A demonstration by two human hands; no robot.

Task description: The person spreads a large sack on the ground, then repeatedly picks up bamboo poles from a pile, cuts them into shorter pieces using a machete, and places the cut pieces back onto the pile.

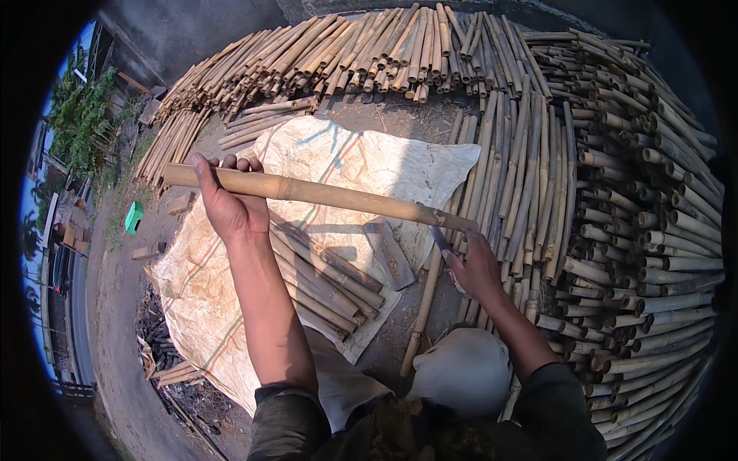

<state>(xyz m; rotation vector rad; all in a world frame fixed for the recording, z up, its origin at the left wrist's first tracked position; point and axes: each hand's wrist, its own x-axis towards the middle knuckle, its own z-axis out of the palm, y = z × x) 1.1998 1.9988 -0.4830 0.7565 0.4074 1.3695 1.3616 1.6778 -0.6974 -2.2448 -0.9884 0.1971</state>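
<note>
A bamboo pole point(346, 194) lies crosswise in front of me, sloping slightly down to the right. Close to its left end, my left hand point(233, 211) is closed around it, thumb on top. My right hand point(478, 267) grips a knife point(441, 240) just under the pole's right end; its blade points up toward the bamboo, and part of the handle shows below my fingers. I cannot tell whether the blade touches the pole. Below the pole, several bamboo pieces point(327, 280) rest on a white woven sheet point(207, 296), beside a flat board point(390, 255).
Bamboo is stacked along the far side point(384, 50), and a tall pile point(653, 230) rises on the right. More poles point(511, 177) lie lengthwise beside the sheet. A green plastic object point(134, 218) stands at the left, with charred debris point(165, 346) near the sheet's lower left edge.
</note>
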